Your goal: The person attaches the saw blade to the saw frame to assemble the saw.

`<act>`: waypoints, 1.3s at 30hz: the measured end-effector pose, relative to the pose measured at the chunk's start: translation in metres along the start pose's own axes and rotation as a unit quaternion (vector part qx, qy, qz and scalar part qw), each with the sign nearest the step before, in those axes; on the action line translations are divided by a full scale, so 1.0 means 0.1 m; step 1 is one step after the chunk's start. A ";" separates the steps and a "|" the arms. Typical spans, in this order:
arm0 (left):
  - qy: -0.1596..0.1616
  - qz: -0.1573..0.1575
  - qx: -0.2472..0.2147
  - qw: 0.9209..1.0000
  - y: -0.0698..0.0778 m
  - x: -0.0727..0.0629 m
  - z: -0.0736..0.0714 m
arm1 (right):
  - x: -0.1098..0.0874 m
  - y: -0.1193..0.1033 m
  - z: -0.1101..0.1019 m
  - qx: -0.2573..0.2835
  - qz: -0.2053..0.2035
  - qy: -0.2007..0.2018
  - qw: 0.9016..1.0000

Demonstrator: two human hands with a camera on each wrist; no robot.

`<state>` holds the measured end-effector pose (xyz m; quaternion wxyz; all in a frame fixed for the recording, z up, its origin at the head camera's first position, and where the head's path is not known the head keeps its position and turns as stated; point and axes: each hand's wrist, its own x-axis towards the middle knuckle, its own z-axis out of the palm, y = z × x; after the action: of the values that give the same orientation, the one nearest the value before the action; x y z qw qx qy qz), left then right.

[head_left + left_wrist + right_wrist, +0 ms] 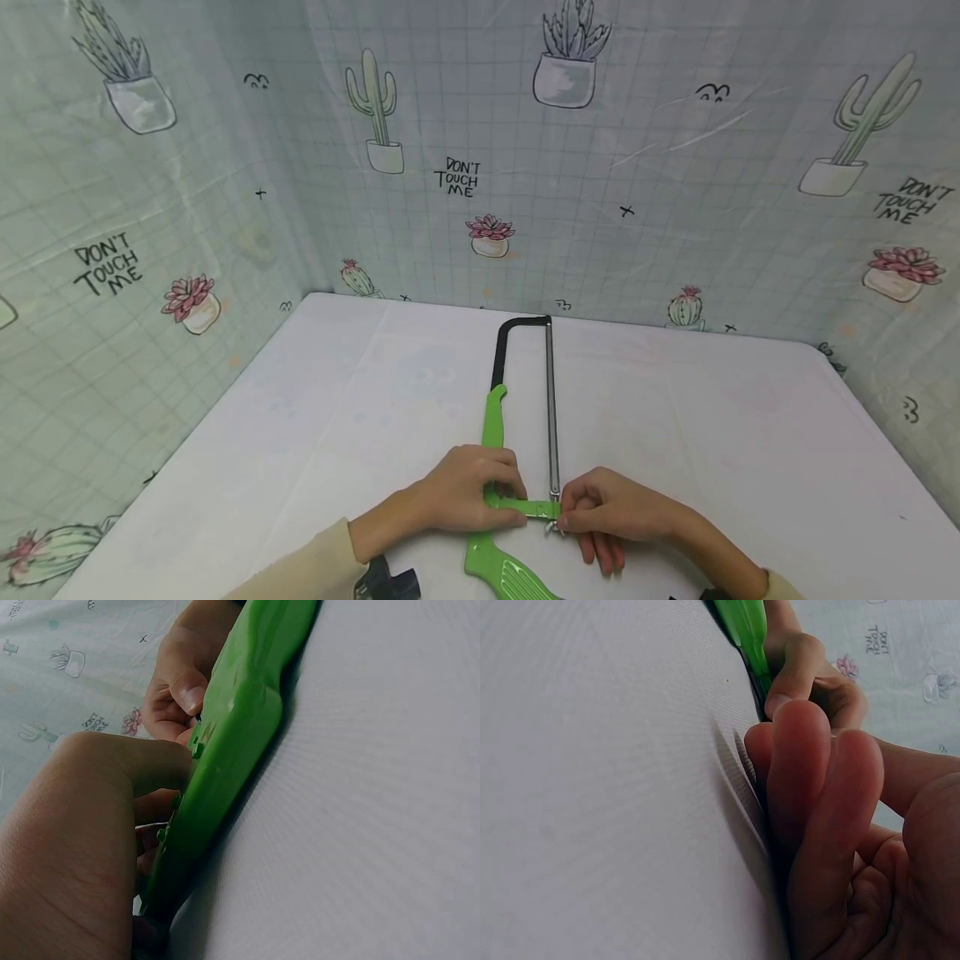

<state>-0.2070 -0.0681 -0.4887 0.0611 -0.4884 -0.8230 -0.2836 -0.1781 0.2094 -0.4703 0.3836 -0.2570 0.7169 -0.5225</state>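
Note:
A hacksaw (pixel 492 421) with a green frame and a black front bow lies on the white table, its far end pointing away from me. Its grey blade (pixel 552 400) runs along the right side. My left hand (pixel 476 492) grips the green frame near the crosspiece, thumb on one side and fingers over the other. At the blade's near end, my right hand (pixel 611 507) pinches the saw beside a small metal wing nut (pixel 552 527). The right wrist view shows the lower fingers (pixel 799 772) loosely bent over the table, and the pinch itself is hidden there.
The white table (pixel 360 467) spreads out around the saw. Behind it and at both sides hangs a curtain (pixel 420 225) printed with cacti. A black device (pixel 386 581) sits at my left wrist.

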 end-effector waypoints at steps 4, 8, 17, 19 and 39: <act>-0.002 0.001 -0.001 1.000 0.00 0.00 -0.01 | 0.00 0.00 0.00 0.004 0.000 -0.003 1.000; -0.002 0.004 -0.002 1.000 -0.01 0.00 0.00 | 0.00 0.00 0.00 0.006 -0.002 -0.005 1.000; 0.003 0.010 0.002 1.000 -0.03 0.00 -0.01 | 0.01 0.00 -0.01 -0.002 -0.003 0.000 1.000; 0.002 0.009 0.002 1.000 -0.03 0.00 -0.01 | 0.01 -0.01 -0.01 -0.004 -0.002 0.002 1.000; 0.000 -0.001 0.003 1.000 -0.01 0.00 0.01 | 0.00 0.00 0.00 0.000 0.000 0.002 1.000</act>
<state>-0.2081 -0.0678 -0.4899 0.0624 -0.4877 -0.8241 -0.2813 -0.1780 0.2099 -0.4703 0.3816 -0.2559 0.7175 -0.5235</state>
